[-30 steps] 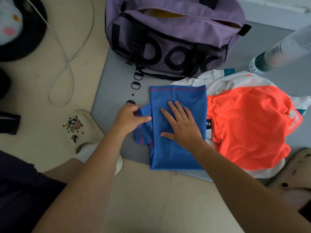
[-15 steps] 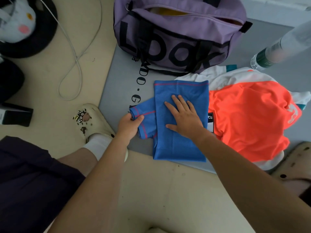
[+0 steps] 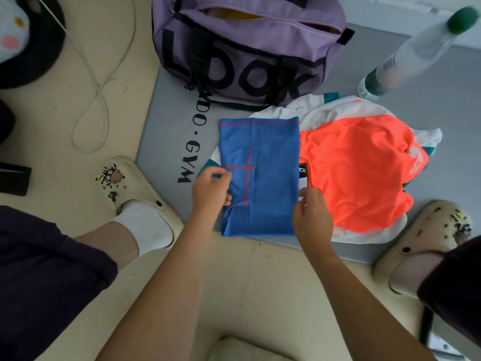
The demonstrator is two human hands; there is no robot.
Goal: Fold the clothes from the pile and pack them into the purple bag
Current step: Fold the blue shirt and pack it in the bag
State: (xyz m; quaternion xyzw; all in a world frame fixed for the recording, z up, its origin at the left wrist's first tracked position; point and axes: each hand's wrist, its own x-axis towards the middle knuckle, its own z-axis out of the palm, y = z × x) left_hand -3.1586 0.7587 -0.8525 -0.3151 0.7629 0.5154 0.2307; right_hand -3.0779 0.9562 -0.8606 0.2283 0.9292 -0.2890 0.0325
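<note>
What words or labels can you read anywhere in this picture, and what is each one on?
"Look": large black letters on the side of the purple bag.
"DO·GYM": black letters on the grey mat; the start runs under the bag.
Small black tag beside the blue shirt: too small to read.
Bottle label: blurred.

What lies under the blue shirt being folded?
The blue shirt lies on the grey mat, overlapping a white and teal garment that pokes out at its left edge. How far that garment extends underneath is hidden.

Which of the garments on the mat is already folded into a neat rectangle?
The blue shirt, beside the spread, crumpled orange-and-white shirt.
</note>
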